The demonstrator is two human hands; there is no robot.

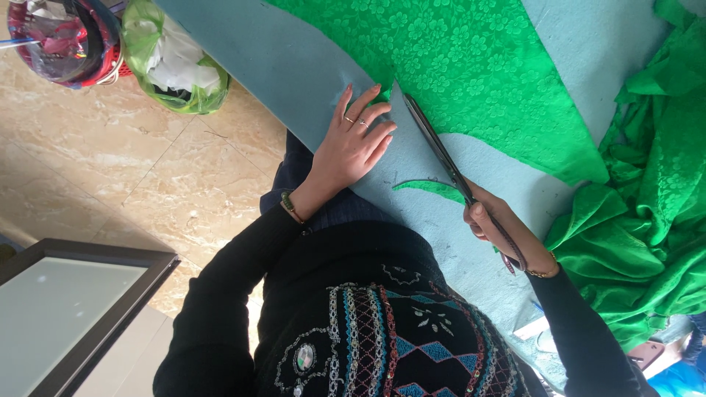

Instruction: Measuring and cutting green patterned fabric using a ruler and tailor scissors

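Note:
A green floral-patterned fabric [471, 66] lies spread on a light blue padded table [294, 66]. My left hand [354, 143] presses flat on the table with its fingertips on the fabric's cut edge. My right hand [507, 228] grips long dark scissors [434, 143], whose blades point up into the fabric edge. A thin curved green offcut [430, 187] lies between my hands. Black sleeves and an embroidered black top fill the lower middle.
More green fabric [654, 198] is bunched at the right side of the table. On the marble-tile floor at the upper left sit a green plastic bag [173, 59] and a red basket [66, 40]. A dark-framed panel [73, 316] lies lower left.

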